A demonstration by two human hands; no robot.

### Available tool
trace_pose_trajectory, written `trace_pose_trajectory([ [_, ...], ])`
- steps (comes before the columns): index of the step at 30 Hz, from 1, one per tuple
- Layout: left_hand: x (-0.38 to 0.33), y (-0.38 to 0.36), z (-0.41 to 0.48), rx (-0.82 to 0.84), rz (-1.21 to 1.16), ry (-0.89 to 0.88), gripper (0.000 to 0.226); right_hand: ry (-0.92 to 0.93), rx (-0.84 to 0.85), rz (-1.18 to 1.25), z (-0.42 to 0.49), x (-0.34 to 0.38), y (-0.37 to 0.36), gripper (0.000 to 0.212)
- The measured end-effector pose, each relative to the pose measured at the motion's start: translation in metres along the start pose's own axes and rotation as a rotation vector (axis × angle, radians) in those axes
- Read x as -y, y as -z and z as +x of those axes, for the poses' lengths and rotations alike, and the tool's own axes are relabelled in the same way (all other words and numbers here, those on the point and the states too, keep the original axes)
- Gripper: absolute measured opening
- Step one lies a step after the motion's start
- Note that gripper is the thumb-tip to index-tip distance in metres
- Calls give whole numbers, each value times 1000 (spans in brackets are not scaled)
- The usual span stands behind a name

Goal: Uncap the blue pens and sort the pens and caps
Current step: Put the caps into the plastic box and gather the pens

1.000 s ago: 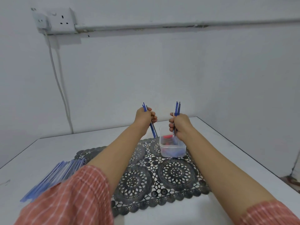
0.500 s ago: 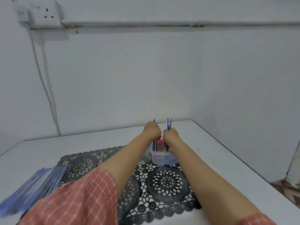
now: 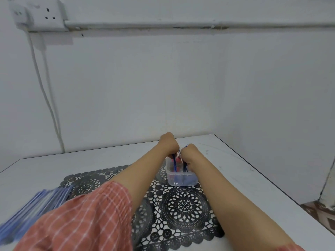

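Far-left pile: a blurred heap of slim blue-and-clear plastic pens (image 3: 34,207) is lying on the white table (image 3: 36,169), just beside the mat's left edge and well apart from both hands. Whether these pens are capped cannot be told.
Sleeve: an orange-red checked sleeve (image 3: 81,220) is covering the left upper arm in the foreground.
Mat: a black openwork plastic placemat (image 3: 183,205) is lying under both forearms and bearing the tub.
Left hand: the left hand (image 3: 168,144) is curling as a fist round the left bundle (image 3: 174,163) of thin blue pens, which is pointing down into the tub. The fingers themselves are hidden behind the back of the hand.
Tub: a small clear rectangular plastic tub (image 3: 181,180) is standing on the mat's far part, directly under both fists. It is holding small red and blue pieces, probably caps, too blurred to name.
Right hand: the right hand (image 3: 190,153) is likewise gripping the right bundle (image 3: 184,166) of blue pens, knuckles nearly touching the left hand's.
Progress: judging from this layout, sorting is partly done. Some pieces are sitting in the tub, two bundles are being worked over it, and the large pile is awaiting attention.
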State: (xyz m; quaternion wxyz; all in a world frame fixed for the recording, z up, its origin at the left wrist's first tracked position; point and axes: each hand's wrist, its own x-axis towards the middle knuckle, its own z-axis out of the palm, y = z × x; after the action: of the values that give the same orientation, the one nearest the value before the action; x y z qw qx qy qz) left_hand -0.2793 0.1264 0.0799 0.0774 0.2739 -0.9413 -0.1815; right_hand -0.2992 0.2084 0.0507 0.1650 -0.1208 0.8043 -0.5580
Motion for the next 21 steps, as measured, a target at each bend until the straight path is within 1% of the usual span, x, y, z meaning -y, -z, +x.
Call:
trace_pose_trajectory([
  [2, 0, 2, -1, 1, 12, 4, 36, 0, 4, -63, 1, 1, 3, 25],
  [3, 0, 3, -2, 14, 26, 1, 35, 10, 19, -100, 0, 1, 6, 27],
  [4, 0, 4, -2, 32, 38, -6, 31, 24, 30, -137, -2, 3, 8, 24],
  [6, 2, 4, 3, 37, 6, -17, 19, 63, 56, -253, -7, 7, 14, 11],
  [8, 5, 5, 4, -33, -67, -40, 17, 105, 53, -389, -7, 10, 20, 24],
  [10, 10, 6, 4, -127, -126, -54, 4, 162, -46, -450, -7, 11, 24, 26],
  [12, 17, 5, 0, -179, -182, -52, 4, 222, -179, -401, -5, 8, 26, 26],
  [14, 25, 1, -8, -144, -256, -26, 10, 246, -299, -283, -4, 1, 27, 31],
  [15, 29, -2, -11, -108, -286, -24, 8, 233, -315, -243, -5, -2, 28, 35],
  [17, 38, -11, -19, -26, -336, -7, 11, 187, -281, -159, -6, -9, 27, 40],
  [19, 47, -17, -26, 18, -438, 30, 17, 141, -213, -83, -7, -14, 24, 42],
  [21, 53, -20, -33, 24, -536, 64, 10, 111, -151, -20, -10, -17, 21, 40],
])
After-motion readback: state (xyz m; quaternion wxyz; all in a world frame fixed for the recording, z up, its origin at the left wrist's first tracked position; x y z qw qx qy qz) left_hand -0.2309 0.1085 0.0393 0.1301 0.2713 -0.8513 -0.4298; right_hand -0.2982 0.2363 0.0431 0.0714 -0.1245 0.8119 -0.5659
